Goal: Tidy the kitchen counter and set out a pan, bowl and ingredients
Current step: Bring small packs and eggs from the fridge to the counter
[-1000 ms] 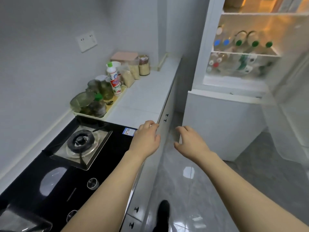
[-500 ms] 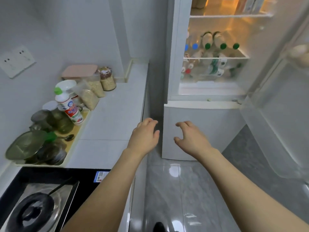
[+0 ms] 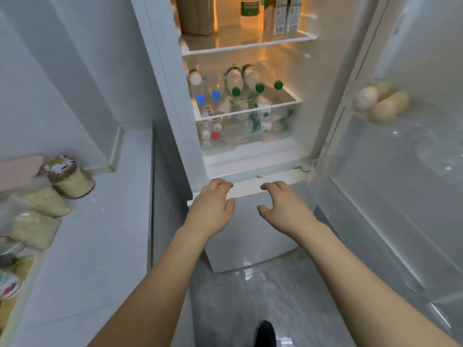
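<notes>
both hands reach toward the open fridge [image 3: 250, 156], holding nothing. left hand [image 3: 213, 204] has loosely curled fingers, fingertips at or over the top edge of the lower freezer door [image 3: 240, 236]; contact can't be told. right hand [image 3: 283, 206] is just beside it, fingers spread and bent, apart from any object.

ingredients: eggs [image 3: 380, 102] sit in the door rack, up and right of the right hand, well apart. bottles [image 3: 240, 83] lie on a shelf and in the drawer straight above both hands. cartons [image 3: 280, 13] stand on the top shelf, further up. desk [image 3: 100, 234] is left of the left hand with a jar [image 3: 71, 177] and bags of grain [image 3: 37, 216].

risks, as a guess: the eggs look loose in the rack, so a bump on the door could roll 1 out. pulling 1 bottle may shift the lying stack.

hidden: no pan or bowl in view. desk's left side is cut off. labels are blurred, drawer contents murky, and the egg count is unclear, about 3.
</notes>
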`<action>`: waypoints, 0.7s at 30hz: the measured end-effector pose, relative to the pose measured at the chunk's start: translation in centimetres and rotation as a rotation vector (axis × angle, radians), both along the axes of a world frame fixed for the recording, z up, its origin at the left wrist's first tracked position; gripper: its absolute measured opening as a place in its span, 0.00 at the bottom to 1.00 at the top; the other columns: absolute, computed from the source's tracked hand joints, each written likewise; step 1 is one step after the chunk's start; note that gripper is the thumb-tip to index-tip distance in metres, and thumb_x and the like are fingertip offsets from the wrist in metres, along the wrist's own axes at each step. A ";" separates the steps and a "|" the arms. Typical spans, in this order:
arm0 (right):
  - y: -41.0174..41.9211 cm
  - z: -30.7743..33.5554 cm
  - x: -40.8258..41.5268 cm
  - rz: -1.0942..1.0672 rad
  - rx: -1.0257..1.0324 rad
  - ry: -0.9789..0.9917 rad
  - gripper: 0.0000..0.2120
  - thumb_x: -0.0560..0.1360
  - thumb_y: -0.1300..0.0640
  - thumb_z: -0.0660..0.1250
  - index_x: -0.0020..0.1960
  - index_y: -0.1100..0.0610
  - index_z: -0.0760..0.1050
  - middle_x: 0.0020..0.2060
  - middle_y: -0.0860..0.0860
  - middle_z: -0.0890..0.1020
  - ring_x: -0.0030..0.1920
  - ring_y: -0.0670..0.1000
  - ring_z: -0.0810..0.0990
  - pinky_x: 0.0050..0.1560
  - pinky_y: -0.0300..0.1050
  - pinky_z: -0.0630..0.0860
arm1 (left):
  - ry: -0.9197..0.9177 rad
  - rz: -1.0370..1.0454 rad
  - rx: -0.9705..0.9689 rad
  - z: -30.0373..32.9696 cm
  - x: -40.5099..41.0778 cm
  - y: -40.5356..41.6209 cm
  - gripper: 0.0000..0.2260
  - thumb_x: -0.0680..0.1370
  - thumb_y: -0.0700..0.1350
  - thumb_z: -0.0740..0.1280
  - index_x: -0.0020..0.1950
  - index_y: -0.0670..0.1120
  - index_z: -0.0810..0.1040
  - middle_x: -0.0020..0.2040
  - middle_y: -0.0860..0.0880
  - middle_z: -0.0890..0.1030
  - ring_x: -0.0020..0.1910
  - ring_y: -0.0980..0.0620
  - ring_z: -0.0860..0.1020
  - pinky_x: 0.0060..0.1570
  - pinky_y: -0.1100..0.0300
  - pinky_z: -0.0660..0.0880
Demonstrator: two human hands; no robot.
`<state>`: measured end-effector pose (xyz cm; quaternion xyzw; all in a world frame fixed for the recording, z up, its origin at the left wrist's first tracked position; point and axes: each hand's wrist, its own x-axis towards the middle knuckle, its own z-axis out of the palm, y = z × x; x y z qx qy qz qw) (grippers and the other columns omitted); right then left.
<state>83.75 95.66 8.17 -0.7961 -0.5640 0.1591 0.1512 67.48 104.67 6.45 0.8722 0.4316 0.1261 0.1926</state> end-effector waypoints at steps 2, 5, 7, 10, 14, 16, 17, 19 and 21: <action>1.4 0.4 2.4 -0.036 0.018 -0.003 0.25 0.77 0.50 0.63 0.72 0.53 0.64 0.69 0.51 0.67 0.67 0.53 0.69 0.64 0.48 0.69 | -0.010 -0.030 0.021 0.8 2.7 2.1 0.19 0.81 0.47 0.60 0.72 0.46 0.69 0.71 0.50 0.67 0.67 0.47 0.69 0.66 0.52 0.68; 2.8 1.2 4.9 -0.071 0.022 -0.008 0.24 0.77 0.50 0.62 0.71 0.53 0.65 0.68 0.51 0.69 0.67 0.54 0.69 0.63 0.48 0.69 | -0.046 -0.050 0.029 1.9 5.5 4.5 0.18 0.81 0.47 0.60 0.72 0.47 0.70 0.71 0.50 0.67 0.67 0.48 0.70 0.65 0.54 0.68; 3.5 1.7 6.2 -0.094 0.028 -0.014 0.23 0.77 0.49 0.62 0.71 0.53 0.66 0.68 0.50 0.70 0.66 0.53 0.70 0.62 0.48 0.70 | -0.065 -0.054 0.013 2.5 7.1 6.0 0.18 0.82 0.48 0.60 0.71 0.48 0.70 0.71 0.51 0.68 0.66 0.50 0.71 0.64 0.56 0.69; 4.2 2.7 7.9 -0.142 0.051 0.002 0.23 0.77 0.49 0.62 0.70 0.53 0.67 0.66 0.50 0.71 0.64 0.53 0.72 0.62 0.47 0.70 | -0.100 -0.090 0.010 3.6 9.4 7.8 0.17 0.81 0.48 0.61 0.70 0.49 0.71 0.69 0.53 0.70 0.62 0.52 0.73 0.59 0.58 0.70; 4.6 4.4 9.5 -0.210 0.069 -0.011 0.22 0.77 0.48 0.62 0.69 0.53 0.68 0.65 0.50 0.73 0.63 0.51 0.73 0.61 0.48 0.72 | -0.136 -0.189 0.007 5.4 12.6 9.8 0.16 0.81 0.48 0.61 0.68 0.50 0.73 0.67 0.53 0.72 0.61 0.53 0.74 0.58 0.59 0.69; 4.6 5.5 10.2 -0.248 0.075 -0.027 0.23 0.76 0.47 0.62 0.69 0.51 0.68 0.65 0.49 0.73 0.63 0.51 0.74 0.59 0.48 0.73 | -0.161 -0.256 0.006 6.7 14.4 10.4 0.15 0.81 0.49 0.62 0.68 0.51 0.74 0.65 0.53 0.73 0.59 0.53 0.76 0.57 0.59 0.70; 4.5 6.1 10.4 -0.253 0.075 -0.028 0.23 0.76 0.46 0.62 0.69 0.51 0.68 0.65 0.49 0.73 0.63 0.51 0.74 0.59 0.47 0.73 | -0.174 -0.279 0.002 7.4 15.1 10.5 0.15 0.81 0.49 0.62 0.67 0.51 0.74 0.64 0.53 0.73 0.58 0.53 0.76 0.56 0.58 0.71; 4.0 7.5 10.8 -0.273 0.074 -0.034 0.23 0.76 0.46 0.62 0.69 0.50 0.68 0.65 0.48 0.73 0.63 0.50 0.73 0.60 0.47 0.72 | -0.198 -0.342 -0.006 8.8 16.7 10.6 0.15 0.80 0.49 0.62 0.67 0.51 0.75 0.64 0.54 0.74 0.56 0.54 0.76 0.56 0.58 0.71; 3.4 9.0 11.2 -0.303 0.086 -0.040 0.23 0.76 0.45 0.63 0.69 0.50 0.68 0.65 0.48 0.73 0.62 0.49 0.74 0.59 0.45 0.72 | -0.232 -0.400 -0.002 10.1 18.1 10.6 0.15 0.80 0.48 0.63 0.66 0.51 0.76 0.63 0.54 0.75 0.54 0.56 0.76 0.55 0.60 0.70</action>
